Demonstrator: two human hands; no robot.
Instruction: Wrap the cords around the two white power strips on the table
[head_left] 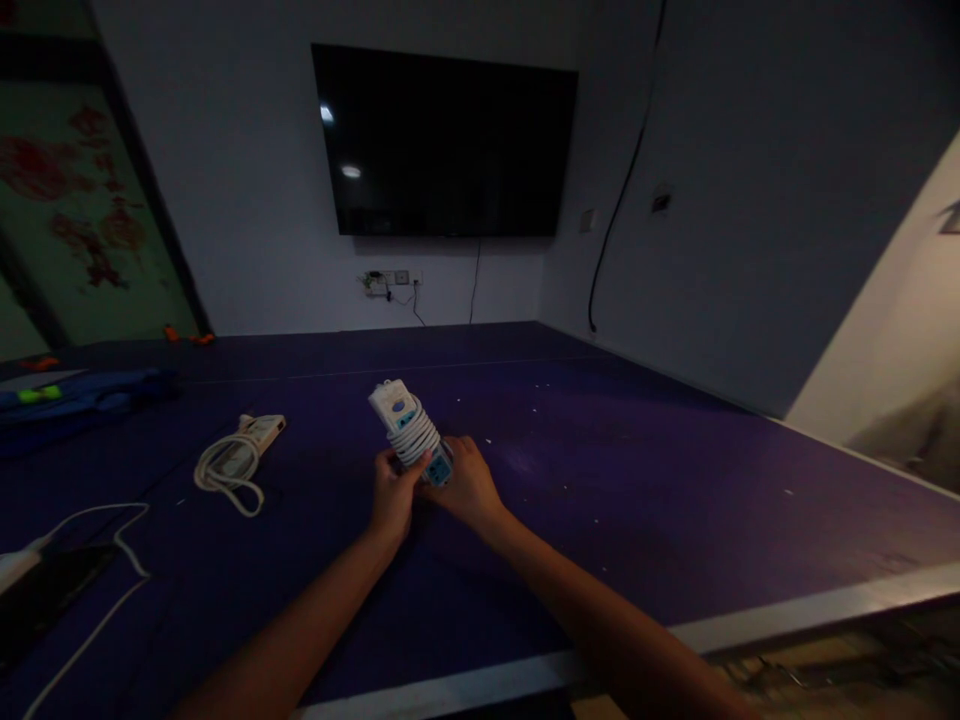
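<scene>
A white power strip (399,412) with its cord wound round its middle is held over the dark purple table (637,480). My left hand (393,495) grips the strip's near end from the left, fingers closed on the coiled cord. My right hand (466,485) holds the same end from the right, fingers wrapped round it. The strip's far end tilts up and away from me.
A second white power strip with a loosely coiled cord (238,458) lies on the table to the left. Another white cable (90,560) runs along the left front. A blue object (82,395) lies far left. A black wall screen (446,145) hangs ahead.
</scene>
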